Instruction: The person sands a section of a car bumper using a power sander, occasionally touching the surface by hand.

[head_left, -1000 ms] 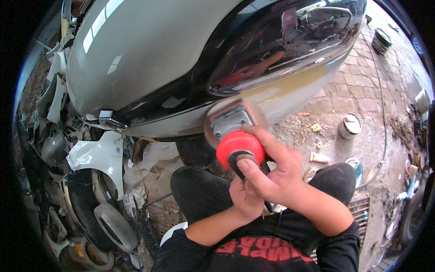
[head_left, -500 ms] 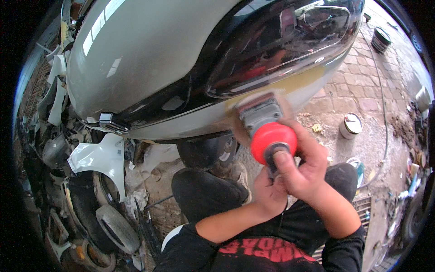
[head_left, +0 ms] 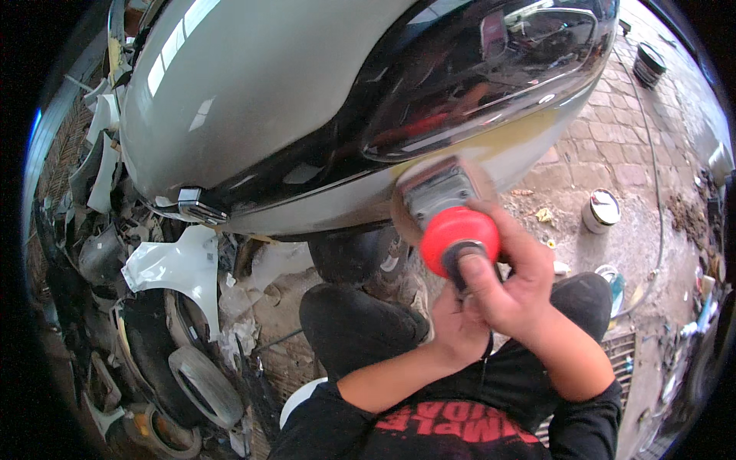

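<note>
Head view: white tub, black bucket on ground, contents unclear. Right hand clamped round red-topped power sander jutting ahead; left hand clasps its rear.

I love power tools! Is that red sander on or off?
Probably on: the red sander has a blurred pad, while the right hand looks sharper.

I have the red-bodied, grey-headed power sander farther right beneath the dark, glossy headlight than a second ago, with the bare left hand and bare right hand shifted alongside it. Below the headlight, a pale shoe now shows, while the white, orange-ended tube is mostly covered.
</note>
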Motion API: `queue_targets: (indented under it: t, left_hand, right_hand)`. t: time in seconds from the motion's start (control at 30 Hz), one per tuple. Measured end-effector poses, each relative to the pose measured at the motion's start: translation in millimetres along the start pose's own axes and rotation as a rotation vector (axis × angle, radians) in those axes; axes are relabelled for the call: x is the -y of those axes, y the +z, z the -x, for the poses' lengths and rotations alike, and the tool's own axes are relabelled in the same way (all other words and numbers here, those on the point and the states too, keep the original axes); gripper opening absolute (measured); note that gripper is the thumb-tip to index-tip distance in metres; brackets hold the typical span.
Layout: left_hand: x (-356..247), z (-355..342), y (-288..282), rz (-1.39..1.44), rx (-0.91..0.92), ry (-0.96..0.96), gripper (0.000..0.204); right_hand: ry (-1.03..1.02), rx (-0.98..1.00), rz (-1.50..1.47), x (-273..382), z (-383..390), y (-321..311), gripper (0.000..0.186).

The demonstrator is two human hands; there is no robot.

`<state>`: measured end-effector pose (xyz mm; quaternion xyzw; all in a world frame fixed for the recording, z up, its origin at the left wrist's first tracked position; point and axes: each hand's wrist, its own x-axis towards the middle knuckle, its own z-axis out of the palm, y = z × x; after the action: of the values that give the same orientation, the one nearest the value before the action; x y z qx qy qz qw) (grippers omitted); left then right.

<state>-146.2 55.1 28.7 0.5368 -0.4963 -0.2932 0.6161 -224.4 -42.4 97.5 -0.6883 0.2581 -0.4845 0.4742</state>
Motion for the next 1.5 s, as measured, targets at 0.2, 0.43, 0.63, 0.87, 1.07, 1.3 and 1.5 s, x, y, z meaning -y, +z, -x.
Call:
queue_targets:
  t: [0.2, 0.43, 0.63, 0.87, 1.07, 1.3, 1.5]
  left_hand:
    - [5.7, 8.8, -12.8, -0.039, -0.033, -0.063, 0.044]
    - [0.8, 9.7, -34.9, -0.142, -0.023, -0.060, 0.051]
    - [10.8, -5.5, 18.3, 0.051, -0.035, 0.022, 0.052]
    - [29.4, 5.2, 19.1, 0.166, -0.057, -0.109, 0.056]
    - [27.9, 9.1, -32.6, 0.151, -0.056, -0.028, 0.050]
    - [43.1, 3.5, 5.6, 0.120, -0.158, 0.023, 0.046]
    - [41.9, -5.2, 25.2, 0.014, -0.075, 0.017, 0.054]
  right_hand:
    - [-0.169, 0.012, 0.062, -8.0, 0.8, 11.8, 0.051]
    - [-0.197, 0.067, 0.002, -9.4, -1.1, 36.1, 0.051]
    - [-0.118, -0.020, 0.043, -18.4, 0.5, -13.2, 0.051]
    - [-0.162, -0.027, 0.040, -30.3, 6.5, -13.6, 0.053]
    - [-0.188, 0.149, 0.067, -23.6, 7.0, 32.9, 0.052]
    - [-0.206, 0.048, 0.104, -29.6, 6.3, 4.6, 0.053]
    - [-0.194, -0.023, 0.063, -35.7, 7.5, -16.7, 0.053]
